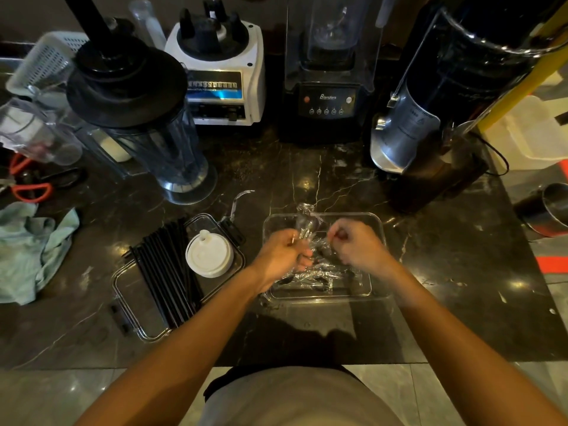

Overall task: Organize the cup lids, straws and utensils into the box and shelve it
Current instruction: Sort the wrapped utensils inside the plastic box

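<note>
From the head camera, a dark marble table (307, 155) fills the view. A clear plastic box (376, 229) sits on it, right in front of the person. Both hands are over the box.

The left hand (281, 256) has its fingers curled around a bunch of utensils in clear wrappers (307, 218). One end of the bunch sticks up past the far rim of the box. The right hand (358, 244) is curled too, and its grip looks pinched on the crinkly wrap just beside the left hand. More wrapped utensils (319, 276) lie on the floor of the box, under the hands. They are shiny and hard to tell apart.

To the left of the box lies a clear lid with black clips (129, 290). A row of black straws (167, 272) lies on that lid, side by side. A stack of white cup lids (209, 256) sits on it too, touching the straws on their right side.

Farther left, a green cloth (30, 250) lies in a heap. Red-handled scissors (30, 187) are behind it. At the back of the table stand a blender jug with a black top (147, 124), a white blender base (221, 72), a black blender (329, 87) and a shiny grinder (408, 130).
</note>
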A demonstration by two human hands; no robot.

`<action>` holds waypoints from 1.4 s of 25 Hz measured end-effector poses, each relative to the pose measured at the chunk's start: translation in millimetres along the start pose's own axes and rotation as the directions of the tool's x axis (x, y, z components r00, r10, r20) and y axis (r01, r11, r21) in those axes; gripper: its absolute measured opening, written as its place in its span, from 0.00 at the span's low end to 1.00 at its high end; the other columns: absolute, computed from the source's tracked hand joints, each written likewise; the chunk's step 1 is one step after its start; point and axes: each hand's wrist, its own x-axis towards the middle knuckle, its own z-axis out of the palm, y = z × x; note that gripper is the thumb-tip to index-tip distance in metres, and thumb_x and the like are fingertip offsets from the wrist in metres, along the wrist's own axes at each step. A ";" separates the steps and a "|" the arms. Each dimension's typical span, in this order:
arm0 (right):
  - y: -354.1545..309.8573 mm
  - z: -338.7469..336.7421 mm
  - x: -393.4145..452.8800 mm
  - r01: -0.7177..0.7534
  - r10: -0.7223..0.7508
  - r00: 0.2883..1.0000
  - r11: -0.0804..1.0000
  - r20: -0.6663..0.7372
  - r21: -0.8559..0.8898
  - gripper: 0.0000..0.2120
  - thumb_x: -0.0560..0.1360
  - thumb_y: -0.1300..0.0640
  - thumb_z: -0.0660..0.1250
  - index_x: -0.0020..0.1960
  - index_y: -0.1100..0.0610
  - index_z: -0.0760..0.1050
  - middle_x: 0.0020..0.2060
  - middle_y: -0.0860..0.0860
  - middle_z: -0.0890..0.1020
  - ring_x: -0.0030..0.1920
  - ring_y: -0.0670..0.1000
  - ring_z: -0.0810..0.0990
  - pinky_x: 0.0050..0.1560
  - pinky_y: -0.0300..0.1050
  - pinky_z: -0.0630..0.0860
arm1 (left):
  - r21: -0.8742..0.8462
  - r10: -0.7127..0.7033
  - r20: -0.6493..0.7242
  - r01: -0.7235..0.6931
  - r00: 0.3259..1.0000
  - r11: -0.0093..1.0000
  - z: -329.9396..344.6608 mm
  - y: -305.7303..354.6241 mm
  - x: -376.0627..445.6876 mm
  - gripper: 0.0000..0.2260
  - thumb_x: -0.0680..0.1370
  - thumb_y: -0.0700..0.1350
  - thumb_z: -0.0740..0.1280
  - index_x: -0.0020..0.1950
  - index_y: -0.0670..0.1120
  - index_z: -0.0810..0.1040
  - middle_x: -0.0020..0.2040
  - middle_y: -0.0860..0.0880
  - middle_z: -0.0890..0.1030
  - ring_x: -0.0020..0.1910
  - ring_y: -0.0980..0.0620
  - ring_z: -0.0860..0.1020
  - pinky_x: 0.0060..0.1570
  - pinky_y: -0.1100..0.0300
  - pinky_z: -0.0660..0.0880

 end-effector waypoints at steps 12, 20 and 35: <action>5.0 24.0 -2.0 0.196 -0.071 0.963 0.846 0.259 -0.496 0.10 0.78 0.60 0.68 0.43 0.47 0.75 0.46 0.46 0.78 0.44 0.47 0.79 0.46 0.46 0.77 | -0.148 0.025 -0.156 -0.049 0.987 0.988 -18.8 3.2 6.4 0.09 0.84 0.35 0.62 0.64 0.38 0.75 0.50 0.41 0.85 0.42 0.53 0.87 0.41 0.65 0.81; 8.8 -30.5 -18.5 -0.064 0.007 0.966 0.975 0.259 0.212 0.01 0.81 0.64 0.66 0.49 0.61 0.75 0.42 0.54 0.85 0.28 0.42 0.76 0.30 0.34 0.71 | -0.120 0.006 -0.169 -0.026 0.986 0.992 -9.9 4.8 11.6 0.11 0.84 0.35 0.62 0.66 0.37 0.72 0.52 0.41 0.82 0.48 0.50 0.83 0.42 0.63 0.81; 1.7 9.9 -34.2 -0.404 0.144 0.909 0.541 0.391 0.738 0.07 0.80 0.64 0.64 0.57 0.65 0.77 0.42 0.59 0.83 0.30 0.47 0.72 0.35 0.43 0.81 | -0.271 0.063 -0.040 -0.072 0.997 0.960 26.6 -1.5 5.6 0.07 0.82 0.42 0.69 0.59 0.45 0.82 0.53 0.50 0.87 0.56 0.54 0.84 0.64 0.54 0.75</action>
